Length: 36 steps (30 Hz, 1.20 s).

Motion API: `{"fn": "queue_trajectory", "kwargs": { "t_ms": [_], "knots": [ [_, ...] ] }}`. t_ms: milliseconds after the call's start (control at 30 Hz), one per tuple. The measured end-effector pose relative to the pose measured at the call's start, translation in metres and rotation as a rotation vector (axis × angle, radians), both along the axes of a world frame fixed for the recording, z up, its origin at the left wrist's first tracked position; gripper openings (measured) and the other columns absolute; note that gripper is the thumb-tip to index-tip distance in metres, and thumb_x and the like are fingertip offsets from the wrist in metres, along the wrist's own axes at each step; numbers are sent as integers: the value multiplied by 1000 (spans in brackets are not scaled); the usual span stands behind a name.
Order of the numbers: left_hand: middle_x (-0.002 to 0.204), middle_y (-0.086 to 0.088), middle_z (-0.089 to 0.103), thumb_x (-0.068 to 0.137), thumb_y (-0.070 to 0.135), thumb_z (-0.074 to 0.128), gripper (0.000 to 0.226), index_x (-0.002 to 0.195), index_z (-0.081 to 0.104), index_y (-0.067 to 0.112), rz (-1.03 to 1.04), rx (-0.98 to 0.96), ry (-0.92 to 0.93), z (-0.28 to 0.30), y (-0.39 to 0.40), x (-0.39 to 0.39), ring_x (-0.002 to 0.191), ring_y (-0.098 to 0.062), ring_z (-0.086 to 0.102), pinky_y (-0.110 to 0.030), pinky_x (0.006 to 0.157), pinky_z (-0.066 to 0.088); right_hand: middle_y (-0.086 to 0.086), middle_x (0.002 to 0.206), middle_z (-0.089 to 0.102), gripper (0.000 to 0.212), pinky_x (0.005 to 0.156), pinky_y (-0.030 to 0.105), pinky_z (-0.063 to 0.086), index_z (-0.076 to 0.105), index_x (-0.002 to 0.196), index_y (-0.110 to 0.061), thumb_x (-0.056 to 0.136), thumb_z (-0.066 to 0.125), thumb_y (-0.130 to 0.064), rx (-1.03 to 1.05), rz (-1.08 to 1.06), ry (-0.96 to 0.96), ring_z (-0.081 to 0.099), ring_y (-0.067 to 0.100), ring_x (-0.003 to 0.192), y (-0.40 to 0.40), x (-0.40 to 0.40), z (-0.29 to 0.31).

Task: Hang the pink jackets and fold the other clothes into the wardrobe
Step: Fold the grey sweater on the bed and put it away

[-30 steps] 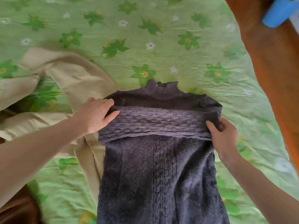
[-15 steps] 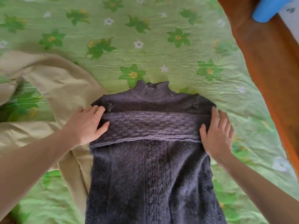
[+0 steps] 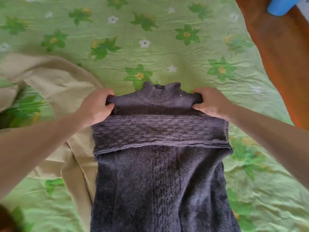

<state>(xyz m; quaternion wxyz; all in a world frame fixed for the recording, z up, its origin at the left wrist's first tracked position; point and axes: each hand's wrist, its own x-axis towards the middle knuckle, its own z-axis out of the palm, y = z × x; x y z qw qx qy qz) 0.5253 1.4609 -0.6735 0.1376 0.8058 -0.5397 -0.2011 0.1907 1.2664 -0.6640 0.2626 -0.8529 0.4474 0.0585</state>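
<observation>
A dark grey-purple knitted sweater [image 3: 160, 181] lies flat on the green flowered bedsheet [image 3: 150, 47], collar pointing away from me. Its sleeves are folded across the chest as a ribbed band. My left hand [image 3: 98, 106] grips the sweater's left shoulder, fingers curled round the bunched knit. My right hand [image 3: 210, 102] grips the right shoulder the same way. The lower part of the sweater runs out of the bottom of the frame.
A beige garment [image 3: 55, 87] sprawls on the sheet to the left, partly under the sweater's edge. A brown wooden bed frame [image 3: 280, 64] runs along the right side, with a blue object [image 3: 282, 5] at the top right corner.
Both hands have left the folded sleeve band and moved up to the shoulders, where they now grip the knit on either side of the collar.
</observation>
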Motion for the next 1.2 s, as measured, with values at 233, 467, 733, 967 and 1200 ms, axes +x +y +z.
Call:
{"fn": "queue_trajectory", "kwargs": {
  "t_ms": [233, 467, 733, 967, 1200],
  "knots": [
    [94, -19, 57, 80, -16, 57, 30, 104, 58, 2, -674, -448, -679, 12, 59, 11, 87, -35, 52, -50, 82, 42, 14, 87, 58, 36, 70, 43, 44, 58, 85, -4, 60, 83, -5, -740, 365, -97, 51, 33, 83, 42, -69, -9],
    [113, -24, 63, 52, -21, 75, 63, 108, 60, 3, -658, -164, -599, -5, 95, 1, 97, -38, 57, -53, 90, 42, 14, 100, 60, 39, 74, 47, 50, 60, 103, -4, 71, 83, -8, -631, 322, 26, 57, 38, 87, 62, -99, -34],
    [121, -15, 58, 110, 32, 37, 34, 114, 57, 5, -247, -187, -300, -4, 65, -43, 102, -35, 57, -47, 88, 49, 1, 85, 56, 34, 58, 33, 43, 61, 90, -16, 106, 45, -40, -487, 55, -184, 57, 26, 74, 60, -69, -23],
    [121, -1, 70, 92, 68, 57, 61, 133, 63, 23, -348, 194, -255, 2, 24, -30, 107, -25, 66, -41, 100, 47, 0, 108, 63, 61, 85, 37, 45, 59, 113, -26, 89, 49, -82, -229, 204, 67, 58, 21, 99, 30, -76, -24],
    [86, 9, 66, 98, 54, 63, 25, 100, 65, 29, -550, 387, -241, 21, -10, -11, 72, -12, 63, -31, 63, 51, -15, 74, 73, 47, 63, 26, 57, 45, 114, -52, 78, 55, -81, 64, 252, 44, 66, -1, 58, -1, -71, 3]
  ]
}}
